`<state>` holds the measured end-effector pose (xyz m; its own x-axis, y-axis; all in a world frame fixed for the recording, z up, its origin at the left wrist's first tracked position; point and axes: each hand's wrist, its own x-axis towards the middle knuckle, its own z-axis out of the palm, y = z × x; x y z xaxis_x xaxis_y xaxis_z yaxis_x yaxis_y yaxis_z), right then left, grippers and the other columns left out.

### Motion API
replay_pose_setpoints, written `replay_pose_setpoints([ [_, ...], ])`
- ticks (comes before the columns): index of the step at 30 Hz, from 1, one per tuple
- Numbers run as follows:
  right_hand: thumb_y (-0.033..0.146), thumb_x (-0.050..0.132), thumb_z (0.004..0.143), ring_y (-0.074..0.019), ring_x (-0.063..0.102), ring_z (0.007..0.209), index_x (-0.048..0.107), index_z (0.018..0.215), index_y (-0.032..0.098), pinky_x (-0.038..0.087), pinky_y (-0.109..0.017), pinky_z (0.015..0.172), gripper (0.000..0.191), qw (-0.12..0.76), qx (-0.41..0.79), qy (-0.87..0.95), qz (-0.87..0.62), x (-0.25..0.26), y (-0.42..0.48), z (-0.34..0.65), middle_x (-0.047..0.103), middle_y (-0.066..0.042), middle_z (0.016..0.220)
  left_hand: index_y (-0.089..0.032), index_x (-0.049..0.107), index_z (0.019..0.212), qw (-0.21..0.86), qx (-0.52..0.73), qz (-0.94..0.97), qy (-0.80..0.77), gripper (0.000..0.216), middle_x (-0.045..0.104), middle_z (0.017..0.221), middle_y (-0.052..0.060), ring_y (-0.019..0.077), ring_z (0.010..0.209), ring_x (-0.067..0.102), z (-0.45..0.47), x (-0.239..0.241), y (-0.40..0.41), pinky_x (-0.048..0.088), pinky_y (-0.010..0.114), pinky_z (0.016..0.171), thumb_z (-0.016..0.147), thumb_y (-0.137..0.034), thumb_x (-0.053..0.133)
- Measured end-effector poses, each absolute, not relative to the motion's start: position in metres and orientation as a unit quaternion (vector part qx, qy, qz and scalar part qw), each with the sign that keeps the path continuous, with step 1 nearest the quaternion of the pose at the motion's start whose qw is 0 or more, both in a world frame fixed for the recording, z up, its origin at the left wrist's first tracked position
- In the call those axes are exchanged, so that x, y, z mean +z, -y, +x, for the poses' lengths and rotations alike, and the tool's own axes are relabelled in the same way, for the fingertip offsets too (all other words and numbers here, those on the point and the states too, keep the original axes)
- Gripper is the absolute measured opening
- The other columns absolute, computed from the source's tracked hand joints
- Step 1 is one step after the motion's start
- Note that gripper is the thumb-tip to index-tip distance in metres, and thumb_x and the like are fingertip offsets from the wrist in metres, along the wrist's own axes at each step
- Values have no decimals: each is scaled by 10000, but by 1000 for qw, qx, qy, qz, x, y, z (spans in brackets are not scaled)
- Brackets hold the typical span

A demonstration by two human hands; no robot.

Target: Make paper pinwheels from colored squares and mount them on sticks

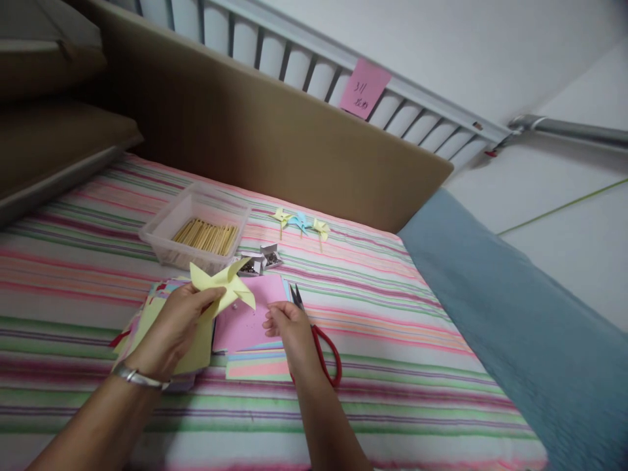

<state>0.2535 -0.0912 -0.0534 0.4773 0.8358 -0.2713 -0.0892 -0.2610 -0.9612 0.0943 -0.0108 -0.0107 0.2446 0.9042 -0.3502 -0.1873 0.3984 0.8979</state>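
Note:
A pale yellow paper pinwheel (pixel 232 294) with folded blades is pinched in my left hand (pixel 179 324), above the paper stacks. My right hand (pixel 290 330) hovers by the right edge of the pink paper (pixel 245 330), thumb and fingers drawn together; anything between them is too small to make out. Red-handled scissors (pixel 326 356) lie partly hidden behind that hand, blades pointing away. Beneath the pink sheet, other coloured sheets (pixel 255 370) stick out. A stack of yellow paper (pixel 199 350) lies under my left hand. Tiny bits dot the pink sheet.
A clear plastic box (pixel 161 239) of short wooden sticks (pixel 209 237) stands behind the paper. Beside it are two small open boxes (pixel 252 265) of dark metal pieces. Three finished pinwheels (pixel 300 223) lie farther back on the striped cloth (pixel 392 327). A brown board (pixel 275 157) rises behind.

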Motion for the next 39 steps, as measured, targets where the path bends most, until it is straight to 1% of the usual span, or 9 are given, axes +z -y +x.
replay_pose_setpoints([
  [4,253,590,738,-169,583,678,648,736,181,448,-292,648,93,515,348,345,-703,-59,88,254,608,-12,686,-133,667,629,681,424,359,-478,132,667,595,2,124,527,550,85,-13,3,397,196,470,526,-185,731],
  [8,178,606,741,-184,568,797,696,735,213,416,-304,768,97,486,290,425,-707,-59,88,245,632,-24,784,-139,686,698,695,437,338,-460,192,685,622,-5,127,559,584,75,-14,-4,425,195,518,520,-188,739],
  [11,126,574,772,-193,560,840,719,802,219,411,-307,785,175,414,223,519,-714,-59,86,234,646,-37,810,-129,688,734,703,446,336,-440,207,698,660,6,132,601,602,70,-8,-5,439,200,565,541,-191,729],
  [15,73,544,801,-203,539,888,715,946,200,414,-303,809,258,310,136,615,-712,-58,77,220,648,-67,886,-115,682,705,710,446,326,-437,162,674,593,-4,119,537,570,62,0,-4,407,196,506,566,-195,708],
  [19,95,527,836,-220,513,908,686,1050,166,411,-302,803,276,195,73,676,-707,-58,65,210,642,-94,950,-115,672,645,710,472,309,-421,141,661,561,-9,116,523,562,54,3,-6,402,199,505,543,-195,725],
  [24,110,465,872,-237,496,891,697,1007,167,383,-324,789,275,132,42,705,-696,-67,54,205,637,-109,911,-122,653,570,705,484,304,-420,119,625,494,-20,110,489,538,50,8,-7,394,205,498,519,-193,734],
  [28,99,450,864,-236,501,875,699,942,160,375,-319,781,269,91,22,716,-692,-70,48,205,639,-104,896,-133,671,608,714,481,301,-410,136,671,559,-3,124,531,570,50,10,-7,412,205,524,520,-212,739],
  [33,32,474,768,-235,516,864,687,891,134,378,-318,771,266,50,17,721,-691,-63,42,205,641,-116,877,-143,673,626,714,473,313,-410,137,665,542,-8,124,511,561,49,7,-10,401,200,490,535,-224,737],
  [39,-17,486,686,-213,541,896,676,928,130,389,-280,776,341,37,57,711,-700,-54,41,213,647,-118,915,-154,680,649,715,483,301,-405,143,686,574,7,143,529,588,47,12,-8,428,211,507,527,-214,724],
])
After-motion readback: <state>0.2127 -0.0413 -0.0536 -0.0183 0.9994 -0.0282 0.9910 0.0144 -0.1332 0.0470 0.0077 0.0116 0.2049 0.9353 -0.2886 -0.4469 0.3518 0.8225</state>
